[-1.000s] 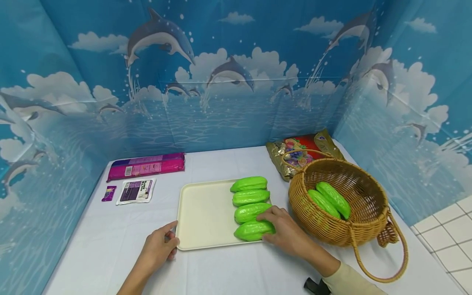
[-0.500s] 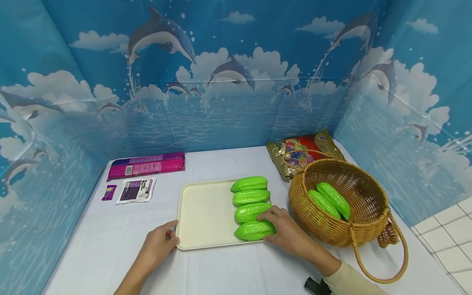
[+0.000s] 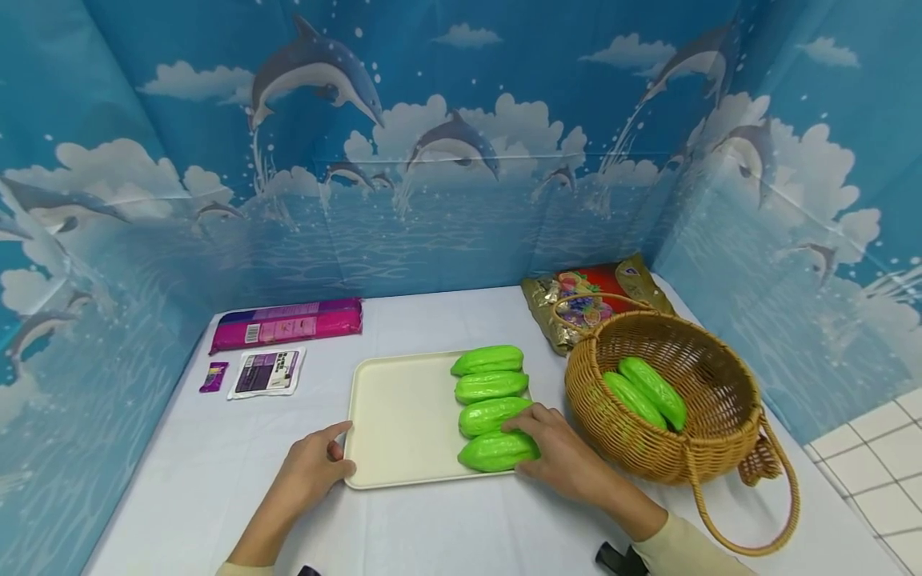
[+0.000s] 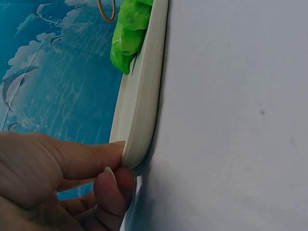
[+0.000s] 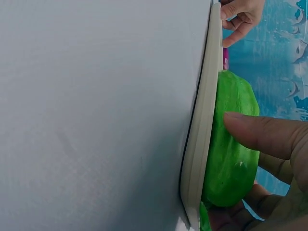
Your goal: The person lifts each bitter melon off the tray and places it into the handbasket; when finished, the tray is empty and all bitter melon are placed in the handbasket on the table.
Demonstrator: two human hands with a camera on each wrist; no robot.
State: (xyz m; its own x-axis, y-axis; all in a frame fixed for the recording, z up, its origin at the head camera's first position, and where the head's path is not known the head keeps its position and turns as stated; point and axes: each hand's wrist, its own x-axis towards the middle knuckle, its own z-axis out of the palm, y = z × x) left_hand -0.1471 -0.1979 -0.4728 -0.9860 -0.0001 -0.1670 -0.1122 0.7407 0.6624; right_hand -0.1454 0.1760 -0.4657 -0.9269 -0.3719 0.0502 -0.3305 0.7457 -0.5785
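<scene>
On my head feed, taking the far side as twelve o'clock, the right hand [image 3: 558, 452] sits at about four o'clock on the tray [image 3: 403, 424], its thumb on the near side of the closest green gourd [image 3: 491, 453] and its fingers curled over toward the far side. The left hand [image 3: 308, 470] is at eight o'clock, thumb and forefinger spread apart, touching the tray's rim without wrapping it.

I judge the step in hand as placing or taking up that gourd with the tray steadied; which, I cannot tell. Next I would want a light, level hold, so the neighbouring gourd [image 3: 488, 416] isn't nudged.

The held gourd lies on the tray, nearest in a row of four down the three o'clock side: glossy, bright green, ridged lengthwise, tapering toward nine o'clock. Two more lie in the wicker basket [image 3: 612, 428], farther out at three.
</scene>
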